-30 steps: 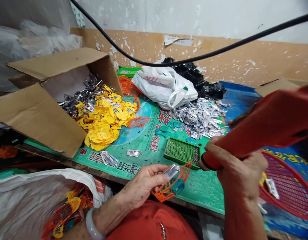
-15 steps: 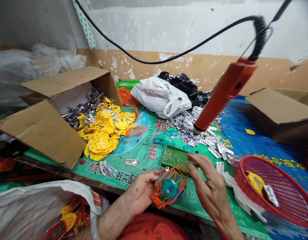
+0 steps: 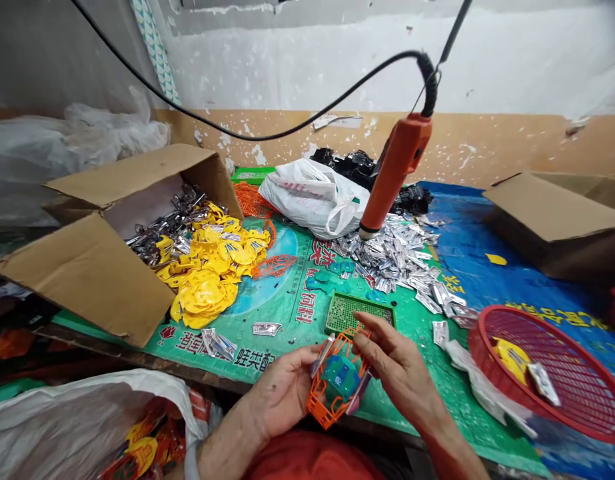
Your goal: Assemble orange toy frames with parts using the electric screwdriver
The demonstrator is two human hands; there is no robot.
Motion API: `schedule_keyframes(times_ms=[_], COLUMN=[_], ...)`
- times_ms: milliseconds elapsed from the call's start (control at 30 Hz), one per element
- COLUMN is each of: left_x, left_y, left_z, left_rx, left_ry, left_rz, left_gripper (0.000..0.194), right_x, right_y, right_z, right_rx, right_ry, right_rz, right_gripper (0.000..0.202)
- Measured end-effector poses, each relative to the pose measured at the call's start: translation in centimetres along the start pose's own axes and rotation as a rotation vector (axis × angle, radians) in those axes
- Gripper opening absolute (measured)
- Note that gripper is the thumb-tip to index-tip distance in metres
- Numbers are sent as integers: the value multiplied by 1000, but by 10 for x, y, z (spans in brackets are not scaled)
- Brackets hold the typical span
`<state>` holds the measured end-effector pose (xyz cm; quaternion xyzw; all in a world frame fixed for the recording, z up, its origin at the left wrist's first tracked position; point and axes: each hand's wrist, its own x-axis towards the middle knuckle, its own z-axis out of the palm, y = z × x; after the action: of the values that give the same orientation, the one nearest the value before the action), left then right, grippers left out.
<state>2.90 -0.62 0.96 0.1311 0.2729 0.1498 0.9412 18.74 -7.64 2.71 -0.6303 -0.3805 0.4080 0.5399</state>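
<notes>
An orange plastic frame with a teal piece inside [image 3: 341, 377] and silvery parts on its sides is held low at the table's front edge. My left hand [image 3: 286, 387] grips its left side between thumb and fingers. My right hand [image 3: 394, 363] is at its upper right, fingertips on or close to the frame; whether they pinch something small is hidden. Just behind lies a green perforated tray [image 3: 360, 313] of tiny pieces. An orange electric screwdriver [image 3: 396, 177] hangs from a coiled cable above silver parts [image 3: 400, 257].
A cardboard box [image 3: 94, 280] spills yellow parts [image 3: 207, 293] at left. A white bag [image 3: 312, 193] and black parts [image 3: 352, 163] lie at the back. At right are a red basket [image 3: 582, 373] and another box [image 3: 552, 207]. An open sack [image 3: 47, 413] sits front left.
My right hand has moved left and down onto the frame. The hanging screwdriver has swung left and away. The camera view has shifted slightly.
</notes>
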Motion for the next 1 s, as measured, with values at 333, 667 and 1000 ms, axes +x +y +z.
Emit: schedule_keyframes(times_ms=[333, 667, 1000], left_x=[-2, -1, 1], left_y=[-5, -7, -11], left_z=[-4, -4, -3], left_rx=[27, 2, 24], left_ry=[28, -95, -77], left_rz=[74, 38, 81], left_gripper=[18, 16, 22], right_x=[-10, -20, -30], right_y=[0, -6, -5], right_z=[7, 10, 8], right_rx=[82, 38, -233], right_ry=[34, 69, 109], right_rz=[3, -158, -459], right_gripper=[46, 34, 32])
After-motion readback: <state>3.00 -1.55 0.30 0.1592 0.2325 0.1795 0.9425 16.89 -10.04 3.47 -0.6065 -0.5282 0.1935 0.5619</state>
